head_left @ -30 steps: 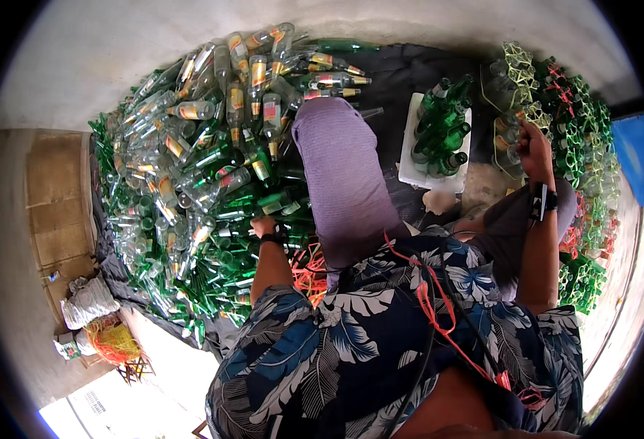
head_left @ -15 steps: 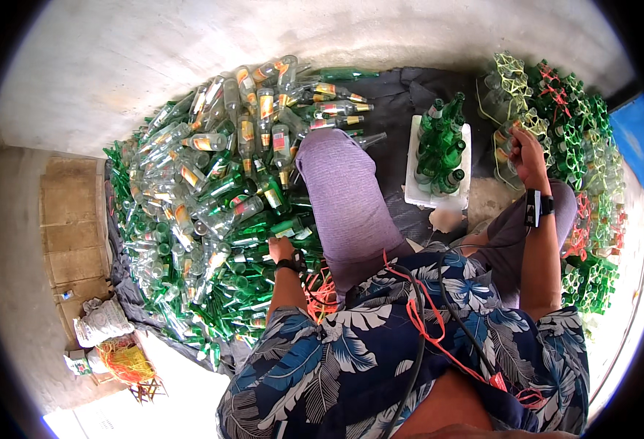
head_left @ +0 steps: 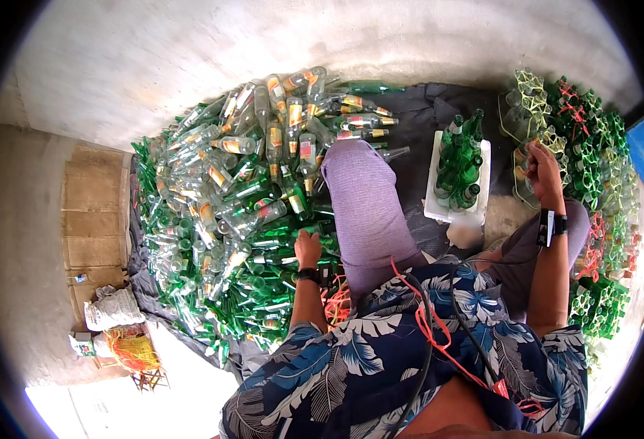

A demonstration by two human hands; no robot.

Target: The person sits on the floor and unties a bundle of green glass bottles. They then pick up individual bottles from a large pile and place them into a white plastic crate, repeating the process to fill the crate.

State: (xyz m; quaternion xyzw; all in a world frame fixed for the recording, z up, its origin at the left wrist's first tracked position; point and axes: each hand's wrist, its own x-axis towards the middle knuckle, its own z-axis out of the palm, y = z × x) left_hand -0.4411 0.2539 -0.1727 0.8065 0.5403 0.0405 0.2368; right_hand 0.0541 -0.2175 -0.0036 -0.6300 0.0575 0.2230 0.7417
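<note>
My left hand (head_left: 308, 249) is low over a wide pile of loose glass bottles (head_left: 223, 194), left of my raised knee. Its fingers are curled down among green bottles (head_left: 267, 245), and what they hold, if anything, is hidden. On the other side, my right hand (head_left: 544, 175) is raised above my right knee with its fingers bent and apart. Nothing shows in it. It is nearest to a bundle of clear bottles (head_left: 525, 110) tied with yellow cord. A white foam tray (head_left: 433, 196) between my knees carries several upright green bottles (head_left: 461, 161).
More corded bundles of green bottles (head_left: 572, 143) line the right side. Black sheeting (head_left: 439, 102) covers the floor by the pale wall (head_left: 380, 40). Red cord (head_left: 334, 304) lies by my left forearm, with tangled yellow and orange cord (head_left: 128, 347) at lower left. A dark cable (head_left: 428, 344) hangs over my shirt.
The whole view has shifted, so the scene sits farther right and lower. My right hand's fingers have spread slightly. My left hand stays at nearly the same place over the pile.
</note>
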